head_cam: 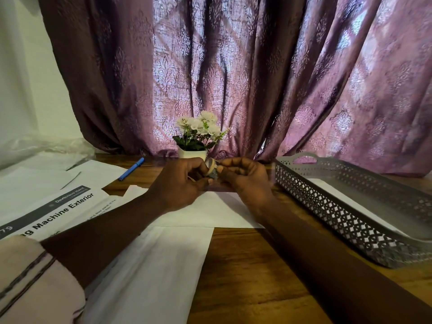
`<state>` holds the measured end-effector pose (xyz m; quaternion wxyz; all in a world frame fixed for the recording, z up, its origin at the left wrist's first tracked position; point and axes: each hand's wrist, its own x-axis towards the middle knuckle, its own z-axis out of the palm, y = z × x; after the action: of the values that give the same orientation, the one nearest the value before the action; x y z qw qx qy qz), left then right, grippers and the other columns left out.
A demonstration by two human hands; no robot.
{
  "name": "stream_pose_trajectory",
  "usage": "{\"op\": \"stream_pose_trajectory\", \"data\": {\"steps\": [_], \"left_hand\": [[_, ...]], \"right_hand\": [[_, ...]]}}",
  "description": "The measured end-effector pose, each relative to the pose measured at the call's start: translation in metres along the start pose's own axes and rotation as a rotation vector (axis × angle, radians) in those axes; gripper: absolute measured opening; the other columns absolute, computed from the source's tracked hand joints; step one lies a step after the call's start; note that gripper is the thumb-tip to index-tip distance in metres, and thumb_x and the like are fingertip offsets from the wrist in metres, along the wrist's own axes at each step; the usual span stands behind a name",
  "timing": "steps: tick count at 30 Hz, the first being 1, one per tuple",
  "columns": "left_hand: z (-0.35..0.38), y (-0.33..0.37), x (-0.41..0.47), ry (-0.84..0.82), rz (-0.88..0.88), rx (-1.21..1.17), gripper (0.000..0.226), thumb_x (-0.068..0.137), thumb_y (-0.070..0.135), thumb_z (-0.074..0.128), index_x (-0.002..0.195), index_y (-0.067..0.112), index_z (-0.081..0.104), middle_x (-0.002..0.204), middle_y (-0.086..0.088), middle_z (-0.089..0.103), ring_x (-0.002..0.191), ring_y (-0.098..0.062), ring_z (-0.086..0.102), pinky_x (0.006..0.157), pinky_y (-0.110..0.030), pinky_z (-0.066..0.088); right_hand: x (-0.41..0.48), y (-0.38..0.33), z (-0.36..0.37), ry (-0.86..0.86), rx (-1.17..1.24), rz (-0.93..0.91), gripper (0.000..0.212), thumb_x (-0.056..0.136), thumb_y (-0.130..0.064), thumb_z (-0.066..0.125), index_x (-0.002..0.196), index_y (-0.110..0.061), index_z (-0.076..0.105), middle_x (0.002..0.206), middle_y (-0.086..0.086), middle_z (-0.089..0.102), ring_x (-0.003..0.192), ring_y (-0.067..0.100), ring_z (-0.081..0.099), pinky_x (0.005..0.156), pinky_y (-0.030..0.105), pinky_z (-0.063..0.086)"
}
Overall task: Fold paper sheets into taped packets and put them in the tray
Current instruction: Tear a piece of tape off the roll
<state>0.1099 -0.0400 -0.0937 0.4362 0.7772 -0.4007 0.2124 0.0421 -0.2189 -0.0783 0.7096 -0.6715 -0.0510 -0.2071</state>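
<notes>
A: Status on hands?

B: Both are up at the tape roll (211, 170). The left hand (180, 183) has its fingers curled round the roll. The right hand (245, 181) pinches at the roll's edge with its fingertips, probably picking for the tape end. It's blurred, so I can't tell if any strip is free.

A: Where's the paper?

B: The folded paper (210, 211) lies flat on the table (245, 265), left of the tray (327, 206) and near it. It sits straight below both hands. Neither hand touches it.

A: Orientation?

B: Its long axis runs crosswise, pointing toward the tray's near wall. Its right end lies under the right forearm. The tray's own long axis runs from far to near, so the two axes are roughly crossed.

A: Which hand is nearer the tray?

B: The right. The left is further out, with the roll between the two.

A: Anything in the tray?

B: One white piece (339, 190) lies flat on the floor of it. I judge it's a finished packet.

A: Next step?

B: My guess is tape goes straight down onto the flap, then the right hand slides the packet sideways into the tray. It likely needs a turn to line up.

A: Clutter?

B: Well left of the tray there's a printed sheet (65, 206), a blue pen (131, 169) and a plain sheet (163, 265). None of it is in the path.
</notes>
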Motion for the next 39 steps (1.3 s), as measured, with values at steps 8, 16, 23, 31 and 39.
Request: {"op": "stream_pose_trajectory", "data": {"steps": [8, 16, 23, 31, 39], "left_hand": [[-0.002, 0.006, -0.003, -0.086, 0.003, -0.031, 0.018, 0.089, 0.024, 0.076, 0.104, 0.035, 0.074, 0.095, 0.013, 0.077, 0.090, -0.011, 0.073, 0.073, -0.048, 0.062], [-0.001, 0.005, -0.002, -0.010, 0.074, 0.161, 0.037, 0.085, 0.036, 0.076, 0.120, 0.035, 0.064, 0.113, 0.015, 0.064, 0.100, -0.007, 0.063, 0.076, -0.041, 0.058], [-0.002, 0.016, -0.002, 0.112, 0.299, 0.385, 0.025, 0.091, 0.025, 0.072, 0.113, 0.022, 0.062, 0.109, 0.006, 0.052, 0.087, -0.008, 0.053, 0.070, -0.029, 0.052], [-0.002, 0.013, -0.002, 0.062, 0.358, 0.421, 0.026, 0.090, 0.014, 0.071, 0.116, 0.018, 0.072, 0.106, -0.001, 0.056, 0.090, -0.010, 0.053, 0.076, -0.018, 0.041], [-0.001, 0.014, -0.001, -0.025, 0.345, 0.371, 0.032, 0.089, 0.017, 0.076, 0.120, 0.021, 0.070, 0.105, 0.006, 0.055, 0.089, -0.006, 0.050, 0.074, -0.011, 0.039]], "right_hand": [[0.001, -0.004, -0.007, -0.072, 0.159, 0.295, 0.028, 0.093, -0.008, 0.072, 0.119, 0.003, 0.070, 0.085, 0.014, 0.072, 0.065, 0.014, 0.064, 0.054, 0.022, 0.057], [0.001, -0.006, -0.006, -0.034, 0.160, 0.238, 0.025, 0.091, 0.000, 0.072, 0.115, 0.006, 0.071, 0.093, 0.027, 0.073, 0.069, 0.025, 0.064, 0.058, 0.031, 0.064], [0.002, -0.006, -0.008, -0.040, 0.006, 0.058, 0.015, 0.093, 0.005, 0.068, 0.107, 0.001, 0.072, 0.075, 0.003, 0.079, 0.062, 0.014, 0.075, 0.057, 0.025, 0.062], [0.000, -0.008, -0.004, 0.015, 0.008, 0.133, 0.020, 0.094, 0.002, 0.069, 0.113, 0.008, 0.073, 0.104, 0.032, 0.075, 0.100, 0.054, 0.071, 0.092, 0.065, 0.057], [-0.004, -0.010, -0.004, 0.025, 0.033, 0.153, 0.013, 0.091, 0.012, 0.065, 0.101, 0.011, 0.074, 0.101, 0.037, 0.073, 0.094, 0.060, 0.066, 0.096, 0.068, 0.054]]}}
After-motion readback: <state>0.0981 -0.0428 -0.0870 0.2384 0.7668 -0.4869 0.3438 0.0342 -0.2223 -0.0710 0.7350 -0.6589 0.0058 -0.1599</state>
